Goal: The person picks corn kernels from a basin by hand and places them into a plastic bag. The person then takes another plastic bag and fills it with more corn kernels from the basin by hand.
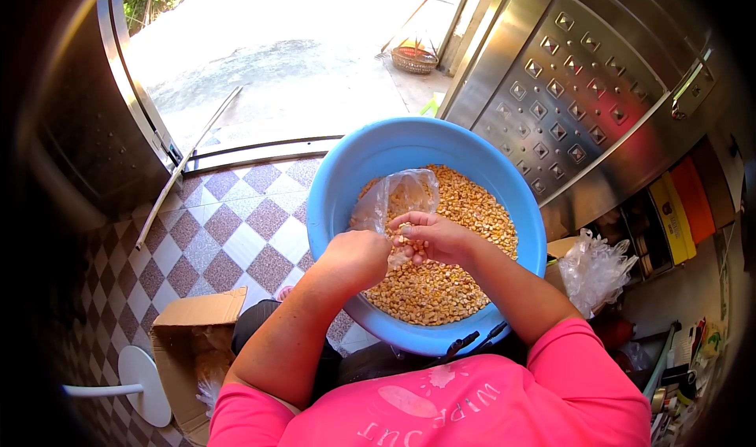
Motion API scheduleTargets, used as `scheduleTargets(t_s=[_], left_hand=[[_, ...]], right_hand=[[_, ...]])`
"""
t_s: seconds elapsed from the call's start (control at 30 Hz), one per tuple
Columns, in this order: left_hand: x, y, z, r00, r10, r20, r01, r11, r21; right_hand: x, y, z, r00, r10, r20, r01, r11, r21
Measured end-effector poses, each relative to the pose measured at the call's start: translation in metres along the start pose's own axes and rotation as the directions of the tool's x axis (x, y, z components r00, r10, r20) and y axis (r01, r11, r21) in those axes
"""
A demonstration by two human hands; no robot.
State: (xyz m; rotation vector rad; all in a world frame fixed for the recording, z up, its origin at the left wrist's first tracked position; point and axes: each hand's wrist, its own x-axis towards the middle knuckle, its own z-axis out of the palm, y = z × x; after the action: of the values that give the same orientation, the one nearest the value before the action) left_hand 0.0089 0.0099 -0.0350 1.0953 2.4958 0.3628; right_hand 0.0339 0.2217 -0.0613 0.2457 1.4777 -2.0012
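Note:
A large blue basin holds a broad layer of yellow corn kernels. Over the kernels, at the basin's left side, lies a clear plastic bag. My left hand is closed on the bag's near edge. Beside it, my right hand is cupped with its fingers curled around some corn kernels, close to the bag's edge. The two hands are almost touching.
An open cardboard box with plastic bags stands at lower left, by a white round base. More clear bags are at right, near the metal door. A long stick leans at the doorway; a basket sits outside.

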Motion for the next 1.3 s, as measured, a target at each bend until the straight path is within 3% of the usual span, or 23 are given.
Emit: scheduleTargets(t_s=[0.13, 0.23, 0.3, 0.53, 0.6, 0.63, 0.7, 0.73, 0.77, 0.83, 0.93, 1.03, 1.07, 1.3], left_hand=[[0.0, 0.0, 0.001, 1.0, 0.014, -0.016, -0.014, 1.0, -0.006], [0.002, -0.002, 0.004, 0.999, 0.02, -0.027, -0.02, 1.0, 0.004], [0.0, 0.0, 0.001, 1.0, 0.019, -0.022, -0.019, 1.0, 0.001], [-0.003, 0.002, -0.004, 0.999, 0.023, -0.025, -0.024, 0.999, -0.031], [-0.003, 0.002, -0.004, 0.999, 0.026, -0.026, -0.027, 0.999, -0.023], [-0.003, 0.002, -0.003, 0.999, 0.03, -0.026, -0.03, 0.999, -0.015], [-0.002, 0.001, -0.003, 0.999, 0.028, -0.02, -0.028, 1.0, -0.01], [-0.002, 0.001, -0.003, 1.0, 0.025, -0.014, -0.026, 1.0, -0.006], [-0.001, 0.001, -0.002, 1.0, 0.026, -0.014, -0.026, 1.0, -0.005], [-0.001, 0.001, -0.001, 1.0, 0.019, -0.018, -0.019, 1.0, 0.006], [-0.001, 0.001, -0.002, 1.0, 0.015, -0.017, -0.015, 1.0, 0.006], [-0.001, 0.001, -0.003, 1.0, 0.01, -0.006, -0.01, 1.0, -0.004], [-0.002, 0.001, -0.002, 1.0, 0.01, -0.004, -0.01, 1.0, -0.003], [-0.001, 0.0, -0.001, 1.0, 0.022, -0.022, -0.022, 1.0, -0.007]], right_hand=[[0.006, 0.001, -0.003, 0.995, -0.084, -0.056, 0.09, 0.99, 0.109], [0.006, 0.002, -0.007, 0.984, -0.176, 0.007, 0.173, 0.974, 0.147], [0.004, 0.0, 0.0, 0.964, -0.266, -0.013, 0.266, 0.962, 0.066], [-0.01, -0.018, -0.002, 0.952, -0.305, 0.005, 0.291, 0.903, -0.316], [-0.015, -0.023, -0.014, 0.985, -0.174, -0.013, 0.139, 0.828, -0.544], [-0.017, -0.023, -0.013, 0.985, -0.174, -0.013, 0.139, 0.828, -0.544], [-0.024, -0.024, -0.01, 0.977, 0.086, -0.196, -0.209, 0.572, -0.793], [-0.018, -0.012, -0.02, 0.968, 0.134, -0.212, -0.249, 0.418, -0.874], [-0.016, -0.006, -0.018, 0.968, 0.134, -0.212, -0.249, 0.418, -0.874], [-0.009, 0.007, -0.009, 0.882, 0.346, -0.321, -0.379, 0.114, -0.918], [-0.005, 0.024, 0.015, 0.843, 0.488, -0.227, -0.351, 0.179, -0.919], [-0.002, 0.028, 0.036, 0.827, 0.544, -0.142, -0.266, 0.156, -0.951], [-0.005, 0.03, 0.038, 0.849, 0.521, -0.093, -0.233, 0.21, -0.95], [0.002, 0.033, 0.023, 0.816, 0.576, 0.045, -0.124, 0.25, -0.96]])
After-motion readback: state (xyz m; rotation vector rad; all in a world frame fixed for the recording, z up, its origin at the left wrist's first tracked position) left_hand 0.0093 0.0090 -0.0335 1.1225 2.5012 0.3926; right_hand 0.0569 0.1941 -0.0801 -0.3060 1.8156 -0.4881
